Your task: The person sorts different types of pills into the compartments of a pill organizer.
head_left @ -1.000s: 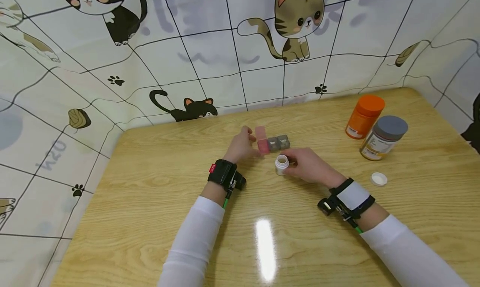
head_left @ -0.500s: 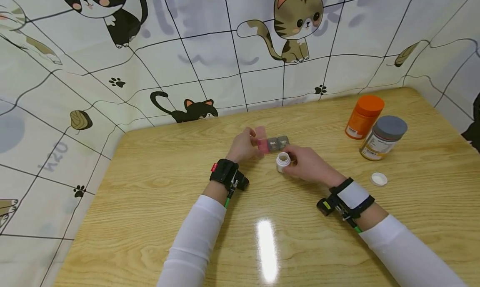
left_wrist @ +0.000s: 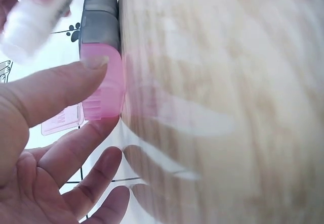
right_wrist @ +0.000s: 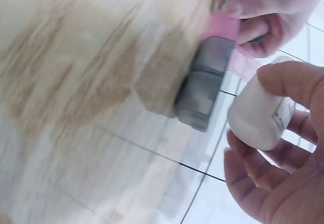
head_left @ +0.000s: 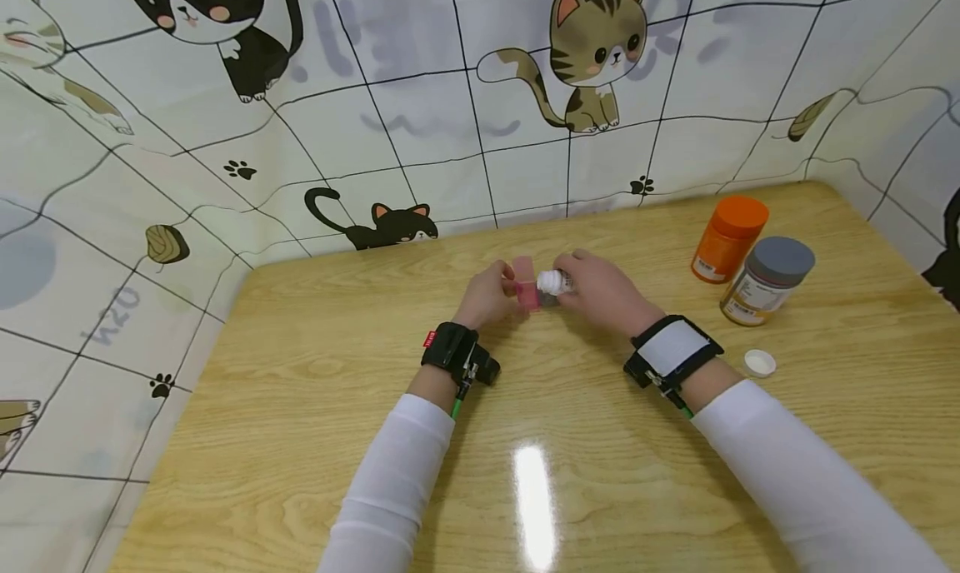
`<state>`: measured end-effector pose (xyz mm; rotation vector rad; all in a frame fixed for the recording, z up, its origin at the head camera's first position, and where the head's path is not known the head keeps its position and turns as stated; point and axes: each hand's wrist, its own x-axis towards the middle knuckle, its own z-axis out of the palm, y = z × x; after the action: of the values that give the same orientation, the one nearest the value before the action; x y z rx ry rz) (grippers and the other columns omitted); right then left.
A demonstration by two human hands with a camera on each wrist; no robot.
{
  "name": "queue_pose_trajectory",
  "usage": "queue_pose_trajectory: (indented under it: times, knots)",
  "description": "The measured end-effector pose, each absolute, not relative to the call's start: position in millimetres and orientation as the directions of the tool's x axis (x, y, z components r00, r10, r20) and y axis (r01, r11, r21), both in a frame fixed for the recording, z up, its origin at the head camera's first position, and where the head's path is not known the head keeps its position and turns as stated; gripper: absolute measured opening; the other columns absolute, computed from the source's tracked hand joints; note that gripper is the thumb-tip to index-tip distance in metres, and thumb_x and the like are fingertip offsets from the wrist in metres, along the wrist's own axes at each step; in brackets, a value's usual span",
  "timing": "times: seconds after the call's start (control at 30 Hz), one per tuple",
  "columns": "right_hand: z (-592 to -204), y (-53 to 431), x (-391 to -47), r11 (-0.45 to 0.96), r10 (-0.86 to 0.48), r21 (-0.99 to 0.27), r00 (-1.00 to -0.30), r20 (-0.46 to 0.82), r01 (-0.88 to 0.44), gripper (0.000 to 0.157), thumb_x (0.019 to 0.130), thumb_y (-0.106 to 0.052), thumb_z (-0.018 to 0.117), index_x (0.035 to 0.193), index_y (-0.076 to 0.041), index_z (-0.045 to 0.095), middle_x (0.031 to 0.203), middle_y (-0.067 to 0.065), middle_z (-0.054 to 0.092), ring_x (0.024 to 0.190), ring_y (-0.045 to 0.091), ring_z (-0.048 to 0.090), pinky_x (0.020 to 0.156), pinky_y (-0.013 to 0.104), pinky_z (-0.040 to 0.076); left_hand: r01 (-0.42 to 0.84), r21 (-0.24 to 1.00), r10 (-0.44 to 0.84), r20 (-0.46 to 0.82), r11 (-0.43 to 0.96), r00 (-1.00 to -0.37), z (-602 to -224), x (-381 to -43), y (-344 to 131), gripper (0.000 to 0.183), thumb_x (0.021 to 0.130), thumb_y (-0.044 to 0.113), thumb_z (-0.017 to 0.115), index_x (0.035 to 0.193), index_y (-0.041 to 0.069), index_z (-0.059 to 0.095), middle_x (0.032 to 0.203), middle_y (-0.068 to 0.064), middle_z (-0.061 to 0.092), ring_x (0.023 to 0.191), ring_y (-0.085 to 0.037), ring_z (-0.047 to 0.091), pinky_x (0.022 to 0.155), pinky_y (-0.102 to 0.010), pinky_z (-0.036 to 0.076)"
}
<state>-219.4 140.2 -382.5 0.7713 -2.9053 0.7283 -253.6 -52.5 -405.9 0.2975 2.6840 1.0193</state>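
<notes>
My left hand [head_left: 486, 296] holds the end of a pill organizer between thumb and index finger, the other fingers loosely spread in the left wrist view. Its pink compartment [left_wrist: 104, 82] has the lid [head_left: 522, 267] flipped up; the grey compartments [right_wrist: 202, 92] beside it look closed. My right hand [head_left: 603, 294] grips a small white pill bottle [right_wrist: 258, 113] with thumb and fingers. The bottle is tilted, its mouth toward the pink compartment, and held above the organizer. In the head view, bottle and hand cover most of the grey compartments. Whether pills come out cannot be seen.
A white cap [head_left: 760, 363] lies on the wooden table [head_left: 360, 340] to the right. Behind it stand an orange bottle [head_left: 729, 240] and a grey-lidded jar [head_left: 767, 280]. A cat-print cloth [head_left: 420, 123] hangs along the back and sides.
My right hand has raised the white bottle from beside the organizer, moved it up and left, and tipped it toward the pink compartment. The left hand has stayed nearly in place.
</notes>
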Motion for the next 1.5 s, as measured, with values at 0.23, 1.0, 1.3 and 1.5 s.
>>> queue_pose_trajectory:
  times: [0.23, 1.0, 1.3, 1.5]
  knots:
    - [-389.7, 125.6, -229.2, 0.804, -0.502, -0.265, -0.847, 0.176, -0.532, 0.025, 0.084, -0.005, 0.063, 0.108, 0.000, 0.058, 0.096, 0.016, 0.052, 0.084, 0.028, 0.048, 0.074, 0.040, 0.044, 0.107, 0.667, 0.285, -0.164, 0.738, -0.944, -406.9, -252.4, -52.5, 0.049, 0.071, 0.014, 0.079, 0.106, 0.007, 0.046, 0.113, -0.011, 0.062, 0.098, -0.019, 0.052, 0.074, -0.030, 0.043]
    - [-377.3, 107.7, -227.7, 0.822, -0.542, -0.121, -0.830, 0.131, -0.556, 0.027, 0.091, -0.006, 0.056, 0.118, -0.008, 0.058, 0.110, 0.016, 0.049, 0.101, 0.034, 0.041, 0.081, 0.052, 0.043, 0.137, 0.625, 0.292, -0.152, 0.769, -0.944, -409.2, -255.1, -51.2, 0.049, 0.071, 0.020, 0.080, 0.103, 0.008, 0.046, 0.114, -0.010, 0.062, 0.098, -0.018, 0.052, 0.075, -0.030, 0.042]
    - [-382.6, 107.4, -226.9, 0.812, -0.548, -0.121, -0.818, 0.176, -0.571, 0.025, 0.090, -0.008, 0.058, 0.114, -0.009, 0.058, 0.108, 0.015, 0.047, 0.103, 0.034, 0.039, 0.080, 0.052, 0.042, 0.144, 0.626, 0.299, -0.149, 0.766, -0.942, -410.6, -255.4, -52.1, 0.047, 0.071, 0.020, 0.079, 0.102, 0.009, 0.046, 0.112, -0.009, 0.062, 0.095, -0.018, 0.052, 0.073, -0.029, 0.041]
    - [-384.6, 107.5, -228.2, 0.806, -0.549, -0.131, -0.811, 0.203, -0.578, 0.025, 0.089, -0.008, 0.059, 0.114, -0.010, 0.060, 0.107, 0.014, 0.046, 0.104, 0.034, 0.037, 0.080, 0.052, 0.041, 0.146, 0.635, 0.300, -0.142, 0.759, -0.943, -410.2, -255.2, -52.2, 0.046, 0.071, 0.018, 0.080, 0.101, 0.008, 0.047, 0.109, -0.008, 0.063, 0.093, -0.017, 0.052, 0.071, -0.028, 0.040]
